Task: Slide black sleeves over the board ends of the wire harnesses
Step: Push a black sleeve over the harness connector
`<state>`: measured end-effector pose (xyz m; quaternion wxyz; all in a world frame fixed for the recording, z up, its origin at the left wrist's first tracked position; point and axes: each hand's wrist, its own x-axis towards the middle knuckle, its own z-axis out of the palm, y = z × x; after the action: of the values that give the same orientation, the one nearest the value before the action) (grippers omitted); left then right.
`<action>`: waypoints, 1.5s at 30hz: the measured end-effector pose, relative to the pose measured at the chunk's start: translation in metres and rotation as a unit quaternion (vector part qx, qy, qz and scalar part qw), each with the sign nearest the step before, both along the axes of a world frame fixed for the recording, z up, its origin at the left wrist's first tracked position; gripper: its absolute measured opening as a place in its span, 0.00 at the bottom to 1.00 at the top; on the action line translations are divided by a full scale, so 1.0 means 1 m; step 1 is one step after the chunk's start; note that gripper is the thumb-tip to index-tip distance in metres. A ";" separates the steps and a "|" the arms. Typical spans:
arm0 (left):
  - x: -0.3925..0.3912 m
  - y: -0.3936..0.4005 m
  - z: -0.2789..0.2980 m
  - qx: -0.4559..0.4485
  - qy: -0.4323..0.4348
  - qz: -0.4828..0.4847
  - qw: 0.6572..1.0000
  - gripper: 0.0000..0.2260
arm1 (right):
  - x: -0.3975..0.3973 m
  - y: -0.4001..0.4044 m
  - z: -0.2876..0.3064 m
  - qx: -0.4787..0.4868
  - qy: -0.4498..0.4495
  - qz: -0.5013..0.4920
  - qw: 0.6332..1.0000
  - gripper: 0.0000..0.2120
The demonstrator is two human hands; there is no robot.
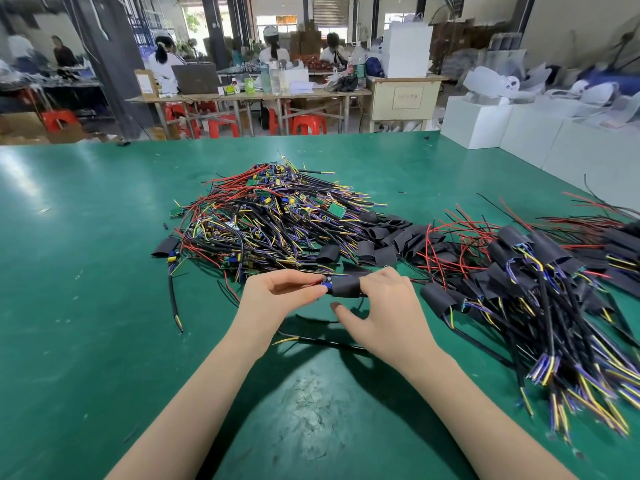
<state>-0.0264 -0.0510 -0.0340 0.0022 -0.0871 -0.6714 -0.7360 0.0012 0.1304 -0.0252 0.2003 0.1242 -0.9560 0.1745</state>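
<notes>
You have one black sleeve (pixel 346 286) between your hands, just in front of the big pile of bare harnesses (pixel 273 216). Your left hand (pixel 277 296) pinches the board end (pixel 325 285) with curled fingers; your right hand (pixel 388 306) grips the sleeve, thumb stretched out below. Loose sleeves (pixel 384 240) and a second pile of sleeved harnesses (pixel 540 282) lie right of that big pile on the green table (pixel 86 271). Four people sit at benches behind it.

A green table (pixel 86 271) fills the foreground. Beyond it, red plastic stools (pixel 308 124) are tucked under a long wooden bench (pixel 249 95), on which a laptop (pixel 195 77) and bottles (pixel 270 76) are set. White boxes (pixel 476 123) are lined up at the right (several people are seated further back).
</notes>
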 end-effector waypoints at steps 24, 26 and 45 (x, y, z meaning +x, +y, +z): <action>-0.002 -0.006 0.006 0.011 0.003 -0.013 1.000 0.11 | 0.005 0.004 0.009 -0.196 -0.007 0.094 0.976 0.11; -0.002 -0.004 0.005 0.015 -0.010 -0.004 1.000 0.10 | 0.005 0.001 0.006 -0.135 0.001 0.079 0.988 0.11; -0.001 0.002 0.003 -0.006 -0.024 -0.001 1.000 0.11 | 0.005 -0.013 -0.005 -0.248 0.032 0.057 0.967 0.16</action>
<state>-0.0272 -0.0489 -0.0314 -0.0153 -0.0706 -0.6756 -0.7337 0.0064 0.1172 -0.0304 0.2455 0.1303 -0.8673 0.4130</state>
